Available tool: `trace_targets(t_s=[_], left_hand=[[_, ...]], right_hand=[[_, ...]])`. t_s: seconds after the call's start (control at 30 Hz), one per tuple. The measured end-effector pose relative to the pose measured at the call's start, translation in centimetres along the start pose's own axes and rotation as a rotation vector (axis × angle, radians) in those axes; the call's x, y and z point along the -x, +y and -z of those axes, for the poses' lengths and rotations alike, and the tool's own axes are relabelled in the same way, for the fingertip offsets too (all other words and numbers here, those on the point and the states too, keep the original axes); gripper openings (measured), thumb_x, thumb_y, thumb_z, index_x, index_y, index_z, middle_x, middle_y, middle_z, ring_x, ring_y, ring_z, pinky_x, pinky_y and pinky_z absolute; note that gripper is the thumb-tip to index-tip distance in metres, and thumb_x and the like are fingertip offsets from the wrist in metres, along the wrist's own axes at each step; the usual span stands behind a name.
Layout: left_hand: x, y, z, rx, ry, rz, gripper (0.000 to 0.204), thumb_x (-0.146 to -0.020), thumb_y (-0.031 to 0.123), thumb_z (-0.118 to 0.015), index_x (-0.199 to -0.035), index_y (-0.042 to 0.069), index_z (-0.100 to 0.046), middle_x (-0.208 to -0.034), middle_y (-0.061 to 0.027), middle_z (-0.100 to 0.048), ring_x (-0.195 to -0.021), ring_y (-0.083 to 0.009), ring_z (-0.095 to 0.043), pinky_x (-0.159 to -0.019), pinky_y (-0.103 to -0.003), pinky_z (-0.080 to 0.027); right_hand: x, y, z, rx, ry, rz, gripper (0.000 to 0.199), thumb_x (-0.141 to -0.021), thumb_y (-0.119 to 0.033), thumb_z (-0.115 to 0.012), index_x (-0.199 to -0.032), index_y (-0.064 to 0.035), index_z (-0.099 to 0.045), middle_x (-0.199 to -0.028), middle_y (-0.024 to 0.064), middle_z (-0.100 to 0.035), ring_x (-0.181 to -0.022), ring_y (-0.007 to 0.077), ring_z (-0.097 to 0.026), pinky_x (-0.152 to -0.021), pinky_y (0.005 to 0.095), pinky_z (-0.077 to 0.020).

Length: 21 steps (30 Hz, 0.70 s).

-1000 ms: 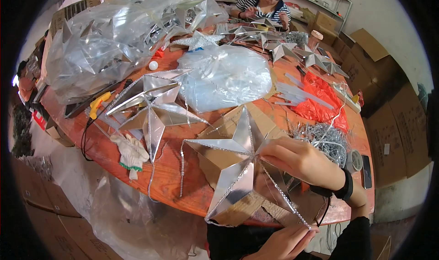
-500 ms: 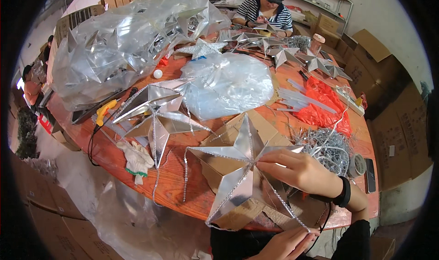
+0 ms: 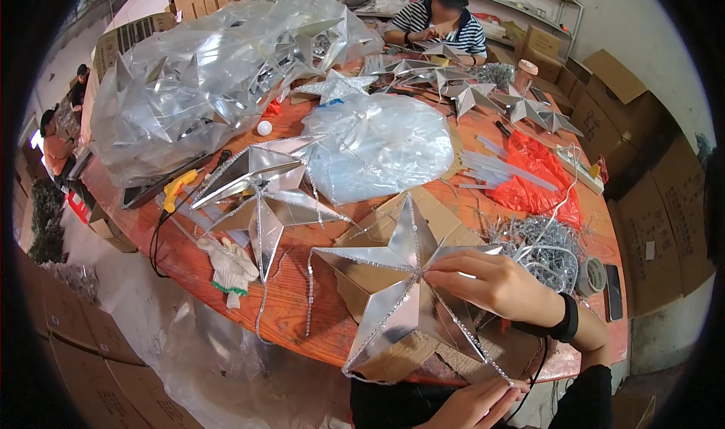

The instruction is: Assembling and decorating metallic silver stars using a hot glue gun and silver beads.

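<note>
A silver five-pointed star [image 3: 400, 308] with shiny folded faces rests on a cardboard piece at the near table edge. Sparkling bead trim [image 3: 377, 325] runs along several of its ridges, and a loose length hangs off its left tip. My right hand [image 3: 483, 278], a black band on its wrist, is closed with fingertips pressed on the trim at the star's centre. At the lower right point, my left hand [image 3: 472, 405] pinches the trim's end between thumb and finger. Just behind stands a second silver star [image 3: 264, 210], bead strands draped over it.
A yellow glue gun [image 3: 179, 187], a white glove [image 3: 229, 266] and a plastic bag [image 3: 377, 146] lie around. Glue sticks [image 3: 506, 171] rest by a red bag [image 3: 532, 168]; tape [image 3: 591, 274] and a phone [image 3: 613, 291] sit right. A co-worker [image 3: 438, 25] handles stars opposite.
The view has shifted slightly. Both my hands keep their places on the star and its trim. Across the table, the co-worker's head and hands have moved a little.
</note>
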<state>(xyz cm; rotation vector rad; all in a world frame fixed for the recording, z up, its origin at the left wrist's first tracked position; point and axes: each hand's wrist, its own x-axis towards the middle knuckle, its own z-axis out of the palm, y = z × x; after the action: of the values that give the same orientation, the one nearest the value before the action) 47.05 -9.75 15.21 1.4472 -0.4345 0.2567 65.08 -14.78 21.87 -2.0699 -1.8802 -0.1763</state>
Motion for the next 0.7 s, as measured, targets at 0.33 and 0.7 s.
trace_targets(t_s=[0.33,0.7], left_hand=[[0.2,-0.5,-0.4,-0.029,-0.045,-0.025,0.015,-0.093,0.010,-0.054,-0.101,-0.001,-0.060,-0.085,-0.0146,-0.063,-0.074,-0.0282,-0.063,-0.065,-0.035,-0.050],[1.0,-0.5,-0.1,0.025,-0.154,0.129,0.025,-0.096,0.018,-0.048,-0.104,-0.001,-0.060,-0.090,-0.0182,-0.063,-0.079,-0.0335,-0.061,-0.069,-0.038,-0.048]], right_hand=[[-0.1,-0.1,0.0,0.034,0.002,0.010,0.040,-0.075,-0.004,-0.055,-0.115,0.0011,-0.057,-0.106,0.0111,-0.058,-0.096,0.0244,-0.060,-0.075,0.0302,-0.0541],[-0.2,-0.1,0.0,0.006,0.011,0.001,0.038,-0.075,-0.006,-0.054,-0.113,0.0009,-0.057,-0.100,0.0099,-0.057,-0.093,0.0239,-0.059,-0.076,0.0311,-0.0522]])
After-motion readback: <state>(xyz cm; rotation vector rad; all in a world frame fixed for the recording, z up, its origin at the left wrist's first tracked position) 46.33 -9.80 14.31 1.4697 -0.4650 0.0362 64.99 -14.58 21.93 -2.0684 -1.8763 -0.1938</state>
